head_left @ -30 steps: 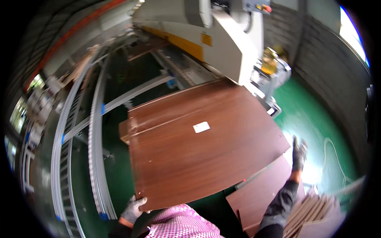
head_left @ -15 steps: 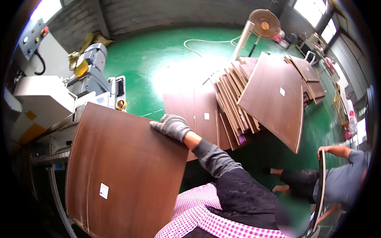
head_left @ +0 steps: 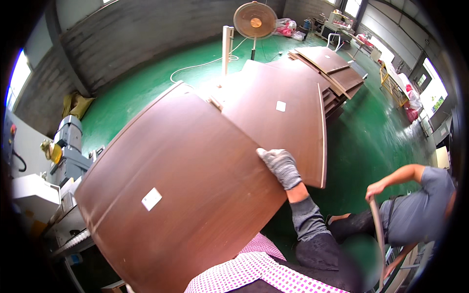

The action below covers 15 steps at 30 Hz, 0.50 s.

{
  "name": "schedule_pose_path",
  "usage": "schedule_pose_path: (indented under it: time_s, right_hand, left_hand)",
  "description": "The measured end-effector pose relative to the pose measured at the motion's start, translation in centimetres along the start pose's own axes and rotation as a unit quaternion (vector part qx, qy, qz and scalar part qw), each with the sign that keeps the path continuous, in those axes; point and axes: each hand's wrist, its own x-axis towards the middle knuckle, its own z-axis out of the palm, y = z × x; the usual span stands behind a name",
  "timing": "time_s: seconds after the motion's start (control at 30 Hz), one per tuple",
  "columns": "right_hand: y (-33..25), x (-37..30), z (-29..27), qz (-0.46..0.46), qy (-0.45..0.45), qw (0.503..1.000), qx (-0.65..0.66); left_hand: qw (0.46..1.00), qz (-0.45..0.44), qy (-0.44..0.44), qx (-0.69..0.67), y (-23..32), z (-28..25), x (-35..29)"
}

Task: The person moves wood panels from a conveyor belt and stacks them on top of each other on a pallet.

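Observation:
A large brown board (head_left: 195, 161) with a white label is tilted up before me and spans the left and middle of the view. My right hand (head_left: 281, 168), in a grey knitted glove, is closed around its right edge, the thumb lying over the face. I cannot see my left hand. Beyond the held board, another brown board (head_left: 288, 127) with a white label lies on top of a stack, partly covered by mine.
To the right, a co-worker (head_left: 410, 205) in a grey shirt grips a thin panel (head_left: 377, 234) on edge. More boards (head_left: 327, 61) are piled farther back. A fan (head_left: 255, 22) and a pale post (head_left: 227, 51) stand behind the stack. Grey machinery (head_left: 73, 141) is at the left.
The board in my right hand has swung up and right, away from the machine, and now overlaps the stack. My view has turned right. The co-worker's panel has shifted a little.

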Motion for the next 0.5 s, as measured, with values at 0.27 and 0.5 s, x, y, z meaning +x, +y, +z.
schedule_pose_path:
  time_s: [0.27,0.5]
  right_hand:
    - [24.1,1.6,-8.2,0.376,0.060,0.924,0.028]
    - [37.5,5.2,-11.2,0.421,0.153,0.894,0.023]
  left_hand:
    - [0.997,0.010,-0.073,-0.007,-1.6,21.8,6.1]
    - [0.987,-0.079,-0.141,-0.007,-5.7,36.3,9.9]
